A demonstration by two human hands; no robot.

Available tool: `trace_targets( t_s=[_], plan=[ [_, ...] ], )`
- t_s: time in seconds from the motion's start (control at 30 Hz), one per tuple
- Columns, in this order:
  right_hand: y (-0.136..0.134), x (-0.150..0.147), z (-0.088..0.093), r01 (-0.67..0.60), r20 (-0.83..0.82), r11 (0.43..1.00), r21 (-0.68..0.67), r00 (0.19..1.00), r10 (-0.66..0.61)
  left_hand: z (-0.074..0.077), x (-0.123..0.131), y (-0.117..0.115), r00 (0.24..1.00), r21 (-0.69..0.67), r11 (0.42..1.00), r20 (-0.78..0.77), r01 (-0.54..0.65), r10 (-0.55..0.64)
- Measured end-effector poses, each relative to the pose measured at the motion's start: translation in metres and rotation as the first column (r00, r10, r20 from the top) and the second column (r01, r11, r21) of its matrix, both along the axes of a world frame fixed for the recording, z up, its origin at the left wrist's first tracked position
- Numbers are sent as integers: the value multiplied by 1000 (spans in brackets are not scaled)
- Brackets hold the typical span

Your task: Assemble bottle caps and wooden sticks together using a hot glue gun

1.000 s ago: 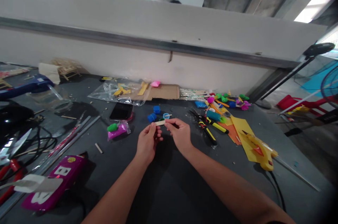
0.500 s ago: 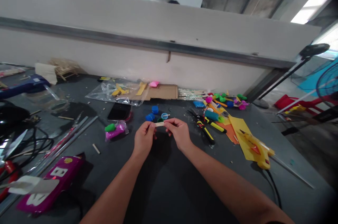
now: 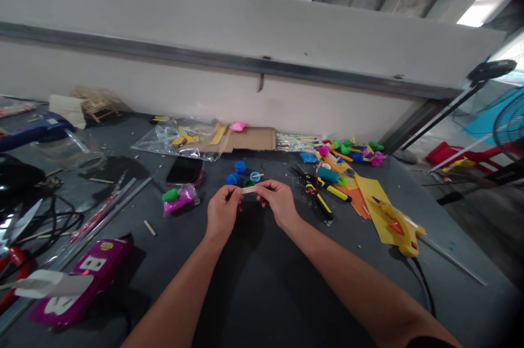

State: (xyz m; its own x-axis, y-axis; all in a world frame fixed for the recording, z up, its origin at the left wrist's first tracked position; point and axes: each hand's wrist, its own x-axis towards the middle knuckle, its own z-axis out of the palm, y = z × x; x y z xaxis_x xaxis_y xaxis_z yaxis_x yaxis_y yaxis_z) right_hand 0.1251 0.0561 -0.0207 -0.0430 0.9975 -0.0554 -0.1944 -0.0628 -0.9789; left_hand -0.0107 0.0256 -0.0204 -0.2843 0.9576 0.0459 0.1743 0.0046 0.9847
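Note:
Between my two hands, thin pale wooden sticks [image 3: 248, 190] lie side by side, held level above the dark table. My left hand [image 3: 222, 208] pinches their left end between thumb and fingers. At the right end, my right hand [image 3: 279, 201] grips them in the same way. The fingertips cover both ends, and I cannot tell how many sticks there are. Just beyond the hands stand small blue paint pots [image 3: 232, 178] and an open light-blue pot [image 3: 255, 177] with a stick resting across it. A green pot [image 3: 249, 183] is partly hidden behind the sticks.
Pliers [image 3: 318, 200] and a yellow glue gun [image 3: 403, 228] lie to the right. At left are a phone [image 3: 185, 171], a purple modelling-clay packet [image 3: 180, 200] and a purple power strip [image 3: 88, 277]. Cardboard [image 3: 256, 139] rests by the back wall.
The camera view has tilted and shifted slightly. Both hands keep their hold on the sticks, which stay in nearly the same place.

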Motion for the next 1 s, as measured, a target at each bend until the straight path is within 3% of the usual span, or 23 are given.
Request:
trace_targets(
  t_s=[0.23, 0.73, 0.87, 1.0],
  plan=[
    [-1, 0, 1, 7, 17, 1000, 20, 1000, -7, 1, 0, -2, 998, -1, 1000, -59, -24, 23],
    [1, 1, 1, 17, -43, 1000, -20, 999, -17, -7, 1, 2, 993, 5, 1000, 112, 26, -26],
    [4, 5, 2, 40, -46, 999, -33, 998, -42, -6, 0, 2, 1000, 70, 997, 11, 26, -27],
    [5, 7, 3, 27, -83, 997, -66, 996, -32, -6, -2, 0, 967, 186, 981, -256, 56, -6]
  ],
)
